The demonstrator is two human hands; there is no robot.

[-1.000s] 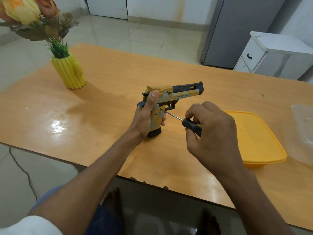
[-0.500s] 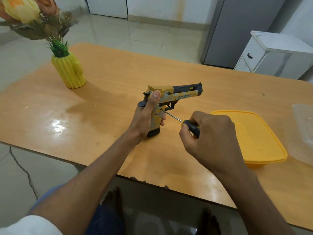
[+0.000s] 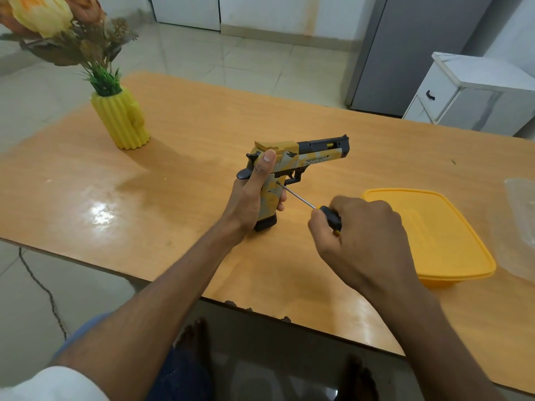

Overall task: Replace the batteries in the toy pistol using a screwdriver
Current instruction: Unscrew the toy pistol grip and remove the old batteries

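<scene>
Your left hand [image 3: 250, 195] grips the toy pistol [image 3: 292, 166] by its grip, near the middle of the frame. The thumb lies straight up along the rear of the slide, and the fingers [image 3: 281, 201] are curled round the front of the grip. The pistol stands upright with the black base of its grip resting on the worktop [image 3: 185, 157] and the barrel pointing toward the right of the frame. Its body is yellow and white, with a black top on the barrel and a black trigger guard.

Your right hand [image 3: 364, 235] sits lower right of the pistol, fingers closed round the black handle of the screwdriver [image 3: 314, 208]. The metal shaft runs up and to the left, and its tip meets the side of the pistol grip just below the trigger guard, beside your left fingertips. Whether the tip is seated in a screw is too small to tell.

A yellow container lid [image 3: 428, 235] lies flat on the worktop just right of your right hand. A clear plastic container [image 3: 521, 227] shows at the right edge of the frame. At upper left, a yellow ribbed vase [image 3: 120, 120] holding flowers stands on the worktop, well apart from the pistol. A white cabinet [image 3: 474, 91] stands on the floor at upper right.
</scene>
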